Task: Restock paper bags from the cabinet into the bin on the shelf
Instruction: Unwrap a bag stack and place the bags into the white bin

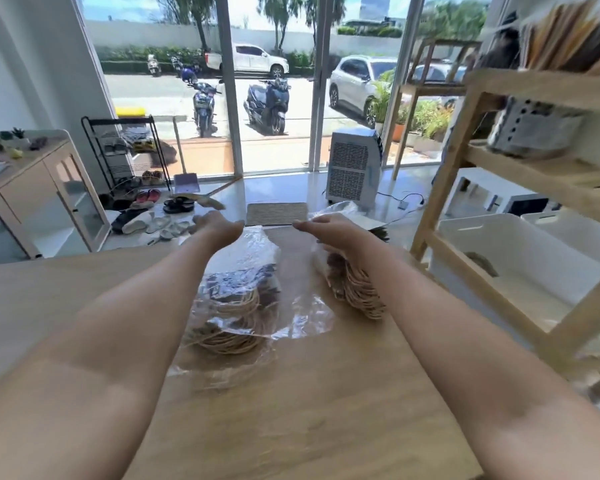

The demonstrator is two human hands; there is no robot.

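Two bundles of paper bags with twine handles lie on the wooden table (291,410). The left bundle (236,306) sits in loose clear plastic. My left hand (219,226) hovers past its far end, blurred, fingers spread, holding nothing that I can see. My right hand (329,232) grips the far end of the right bundle (357,292), which is tilted with its handles toward me and crumpled plastic around it. The white bin (499,244) stands on the lower level of the wooden shelf (451,161) at the right. The cabinet (49,192) is at the far left.
A grey perforated container (534,129) and upright brown bags (561,39) sit on the shelf's upper levels. Beyond the table's far edge are a doormat (277,213), a white air cooler (354,168), a shoe rack (125,150) and scattered shoes by the glass doors.
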